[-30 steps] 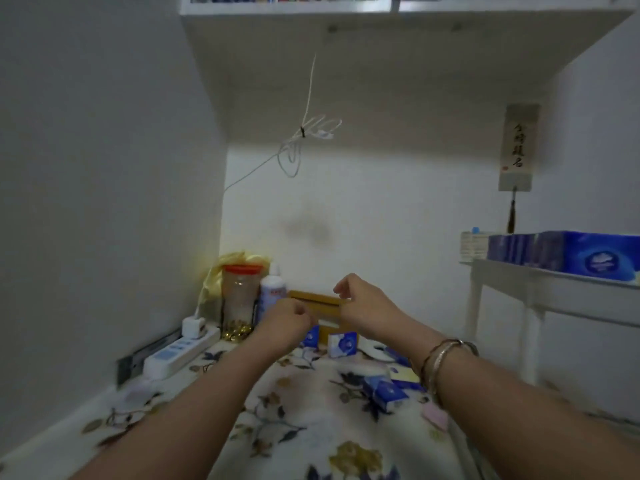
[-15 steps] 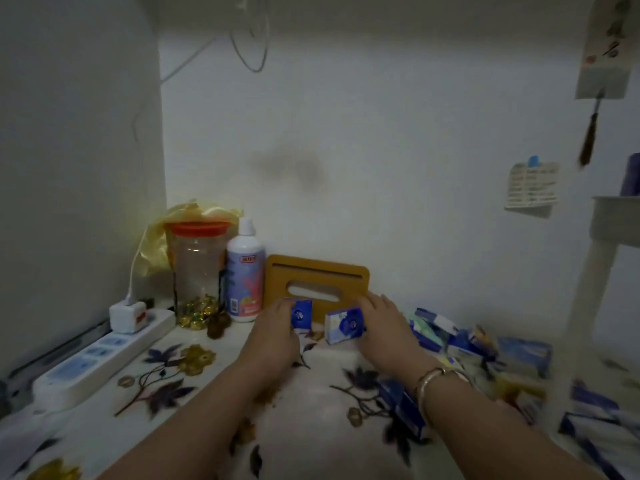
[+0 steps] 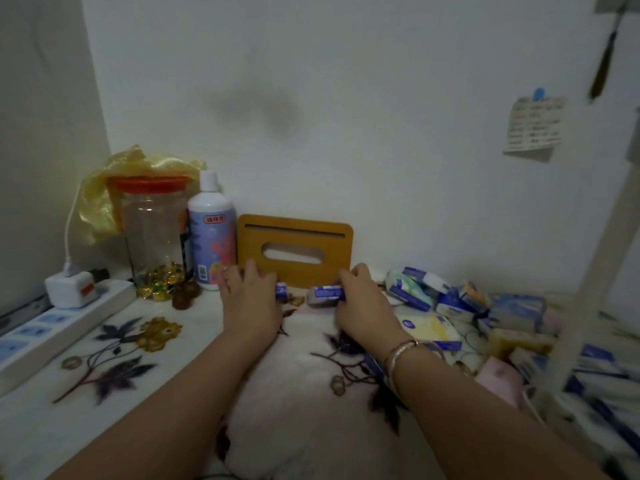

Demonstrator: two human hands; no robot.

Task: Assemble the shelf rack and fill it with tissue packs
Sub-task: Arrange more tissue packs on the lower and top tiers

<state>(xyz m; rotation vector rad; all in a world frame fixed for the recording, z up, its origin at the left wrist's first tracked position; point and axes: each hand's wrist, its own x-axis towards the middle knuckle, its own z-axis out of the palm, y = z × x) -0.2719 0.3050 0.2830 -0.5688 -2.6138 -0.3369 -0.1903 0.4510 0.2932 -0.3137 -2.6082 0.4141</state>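
Tissue packs heaped at right; left hand and right hand each grip one small pack on floral cloth — prob. lining them up w/ wooden panel leaning behind.

Clear jar w/ orange lid is standing at rear left, foil-wrapped candies lying at its base. White bottle is standing just beside the jar. Power strip w/ white adapter is lying along left wall. Paper note is hanging on rear wall.
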